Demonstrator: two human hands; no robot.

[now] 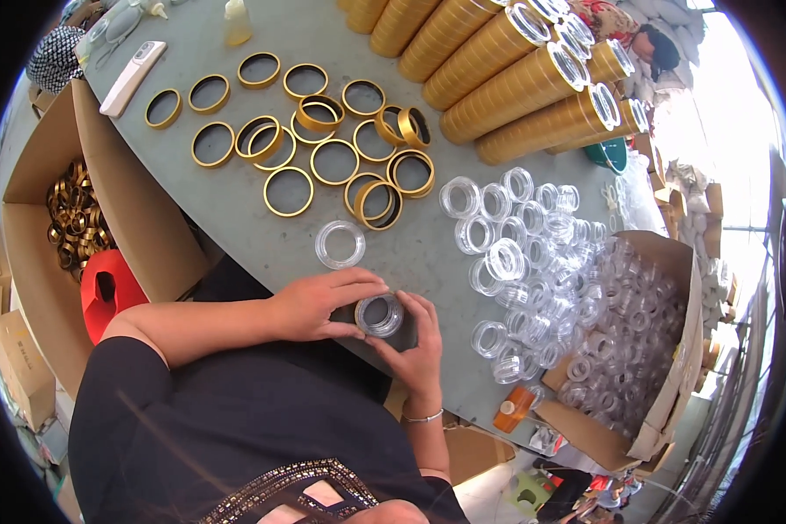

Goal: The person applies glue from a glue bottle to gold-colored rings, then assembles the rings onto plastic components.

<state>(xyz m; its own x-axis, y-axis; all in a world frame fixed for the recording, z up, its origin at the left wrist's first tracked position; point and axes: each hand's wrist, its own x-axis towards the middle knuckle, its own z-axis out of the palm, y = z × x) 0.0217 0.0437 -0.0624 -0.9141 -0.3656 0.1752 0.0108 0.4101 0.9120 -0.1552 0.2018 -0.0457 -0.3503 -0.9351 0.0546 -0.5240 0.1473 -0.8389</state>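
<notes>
Near the table's front edge, a clear round plastic ring (380,315) sits between my two hands. From its left, my left hand (319,306) grips it, thumb low and fingers reaching over its far side. My right hand (417,342) closes on its right side with thumb and fingers. Just beyond the left fingers lies another clear plastic ring (320,244), flat on the table. Farther off, several gold bands (288,191) with dark insides are spread about, some overlapping or leaning on others. To the right is a loose heap of clear plastic rings (505,259).
Tall gold stacks (511,92) with clear tops stand at the back right. Clear rings fill a cardboard box (672,384) at right; gold bands lie in another box (118,166) at left. A phone (134,79), a small bottle (237,22) and an orange bottle (513,409) are around.
</notes>
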